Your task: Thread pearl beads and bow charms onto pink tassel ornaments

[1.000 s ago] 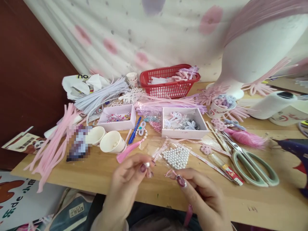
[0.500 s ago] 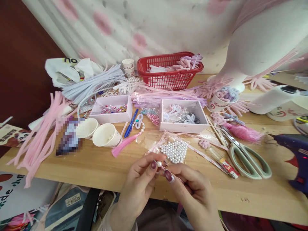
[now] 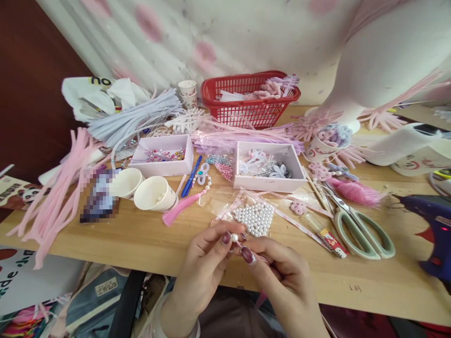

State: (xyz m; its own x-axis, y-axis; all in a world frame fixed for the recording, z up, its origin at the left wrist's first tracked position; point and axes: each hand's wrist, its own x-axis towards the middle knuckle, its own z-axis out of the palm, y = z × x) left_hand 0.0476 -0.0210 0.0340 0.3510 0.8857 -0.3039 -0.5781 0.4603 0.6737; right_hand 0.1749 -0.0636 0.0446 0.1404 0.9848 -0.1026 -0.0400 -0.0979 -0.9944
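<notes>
My left hand (image 3: 207, 263) pinches a single white pearl bead (image 3: 234, 237) between thumb and forefinger, low over the wooden table's (image 3: 141, 239) front edge. My right hand (image 3: 282, 272) meets it fingertip to fingertip, closed on a thin pink pipe cleaner (image 3: 261, 296) whose tail hangs down below the wrist. Just behind both hands lies a clear bag of white pearls (image 3: 255, 218).
Two paper cups (image 3: 153, 193) lie on their sides at the left by loose pink pipe cleaners (image 3: 56, 202). Two pink trays (image 3: 269, 166) of trinkets, a red basket (image 3: 248, 101), green-handled scissors (image 3: 355, 230), a blue glue gun (image 3: 431, 230) and a white mannequin head (image 3: 380, 61) crowd the table.
My hands came together from apart, so the pearl now touches the pipe cleaner's tip. The view has shifted slightly left and down.
</notes>
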